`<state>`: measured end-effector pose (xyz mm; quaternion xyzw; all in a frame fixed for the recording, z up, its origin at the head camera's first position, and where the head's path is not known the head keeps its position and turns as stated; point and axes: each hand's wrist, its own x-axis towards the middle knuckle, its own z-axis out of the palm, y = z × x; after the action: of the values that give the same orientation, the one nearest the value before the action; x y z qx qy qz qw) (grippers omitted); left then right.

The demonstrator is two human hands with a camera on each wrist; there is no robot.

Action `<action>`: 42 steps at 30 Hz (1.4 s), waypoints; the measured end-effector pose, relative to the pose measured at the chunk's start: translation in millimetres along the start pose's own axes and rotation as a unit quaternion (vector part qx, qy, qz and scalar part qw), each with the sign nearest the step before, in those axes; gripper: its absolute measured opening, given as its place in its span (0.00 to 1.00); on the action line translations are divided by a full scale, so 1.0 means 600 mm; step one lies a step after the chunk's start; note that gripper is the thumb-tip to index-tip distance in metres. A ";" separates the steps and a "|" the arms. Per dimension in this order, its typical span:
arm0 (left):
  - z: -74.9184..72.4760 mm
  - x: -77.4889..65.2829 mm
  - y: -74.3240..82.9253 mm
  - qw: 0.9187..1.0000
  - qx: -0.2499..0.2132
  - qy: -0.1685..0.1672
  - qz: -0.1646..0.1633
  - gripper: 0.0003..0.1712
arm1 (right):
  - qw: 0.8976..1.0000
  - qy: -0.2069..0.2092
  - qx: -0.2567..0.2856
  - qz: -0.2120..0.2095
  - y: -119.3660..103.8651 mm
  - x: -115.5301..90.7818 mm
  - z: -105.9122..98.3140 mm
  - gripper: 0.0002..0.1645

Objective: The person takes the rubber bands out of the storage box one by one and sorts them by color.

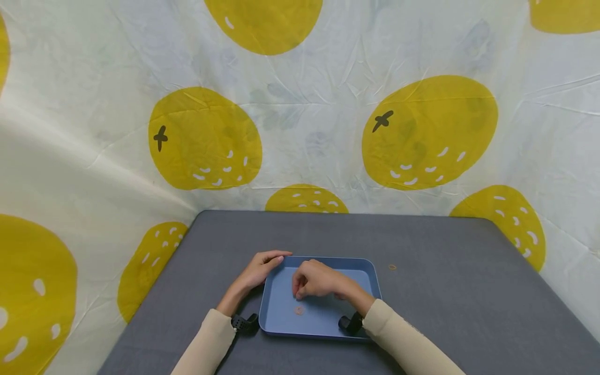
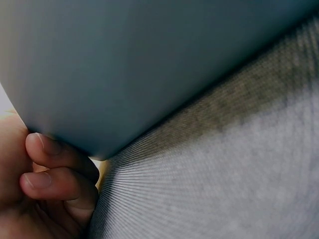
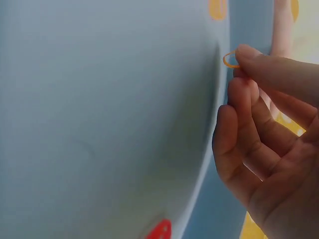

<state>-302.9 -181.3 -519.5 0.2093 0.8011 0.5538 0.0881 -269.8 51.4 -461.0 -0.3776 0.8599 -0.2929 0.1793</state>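
The right hand [image 1: 317, 278] is bent over the blue tray [image 1: 323, 320], its thumb and index finger pinching a thin orange rubber band [image 3: 225, 60]. In the right wrist view the band's visible loop sticks out leftward from the fingertips, its long axis lying roughly crosswise; the other fingers are curled. The left hand [image 1: 261, 266] grips the tray at its far left corner, with at least two fingers bent in beside the outer wall. The rectangular tray lies on the gray-covered table [image 1: 436, 291], long axis running left to right. Inside, just below the right hand, is a small orange loop [image 1: 299, 311], perhaps more than one band; it is too small to tell. Another rubber band [image 1: 392, 267] lies right of the tray, a flattened oval set nearly sideways.
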 end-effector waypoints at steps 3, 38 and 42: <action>0.000 0.000 -0.001 1.000 -0.001 -0.001 0.002 0.20 | 1.000 0.013 -0.012 -0.009 0.002 -0.005 -0.008 0.07; 0.002 0.001 -0.004 1.000 -0.003 -0.004 0.005 0.20 | 0.980 0.183 0.055 0.055 0.102 -0.214 -0.148 0.06; 0.002 0.001 -0.004 1.000 -0.004 -0.003 0.007 0.20 | 0.974 0.202 0.076 0.069 0.130 -0.247 -0.156 0.06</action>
<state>-303.2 -180.8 -521.9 0.2159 0.7971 0.5570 0.0877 -265.9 240.0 -426.5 -0.2359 0.8777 -0.4142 0.0496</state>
